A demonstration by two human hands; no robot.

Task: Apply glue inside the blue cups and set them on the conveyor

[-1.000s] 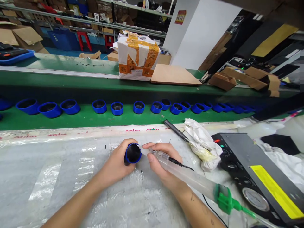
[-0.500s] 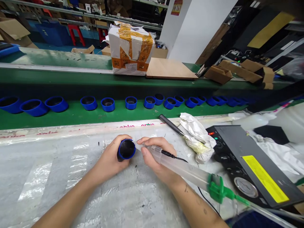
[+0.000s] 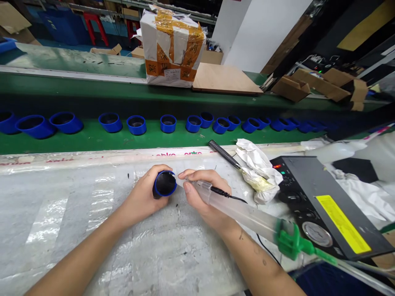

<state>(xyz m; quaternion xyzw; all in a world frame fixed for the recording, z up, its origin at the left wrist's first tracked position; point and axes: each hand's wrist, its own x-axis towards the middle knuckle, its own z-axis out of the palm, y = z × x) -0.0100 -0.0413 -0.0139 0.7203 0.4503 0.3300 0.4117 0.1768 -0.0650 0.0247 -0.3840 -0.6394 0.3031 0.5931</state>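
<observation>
Left grip [image 3: 147,192] wraps cup [image 3: 165,184]; right grip [image 3: 207,209] pinches syringe [image 3: 247,213].

The pale grey tabletop [image 3: 148,255] has a glossy, wrinkled covering flecked with dark specks. Toward its right lie a black textured handle [image 3: 225,154], a crumpled white wad [image 3: 257,164] with a yellowish stain, and a dark control box [image 3: 321,181]. Beyond its far edge, a green surface [image 3: 92,142] carries a row of blue cups [image 3: 168,128].

Cup [image 3: 165,184] (blue-rimmed) in left hand [image 3: 144,192], syringe [image 3: 247,213] in right hand [image 3: 208,199].
</observation>
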